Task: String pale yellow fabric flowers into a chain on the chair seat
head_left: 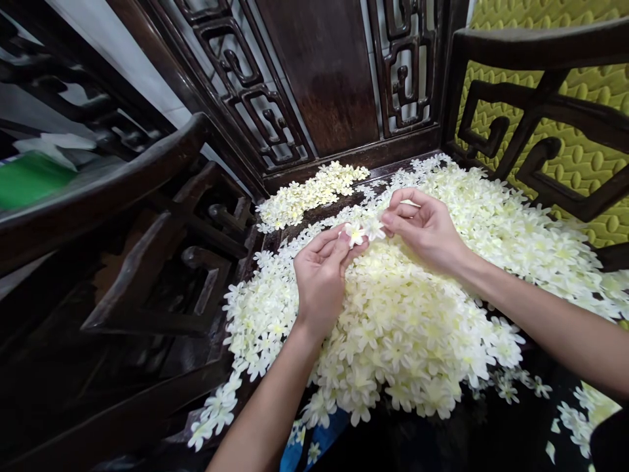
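1. Left hand [322,275] is pinching a white flower [354,233] at frame centre — petals facing up.
2. Right hand [425,226] is pinching a second flower [374,228] just right of it, touching.
3. Both are hovering over the flower pile [403,328].

No readable text, label, brand, number or sign: none on flowers [393,314], chair [324,72], yellow padding [580,157].
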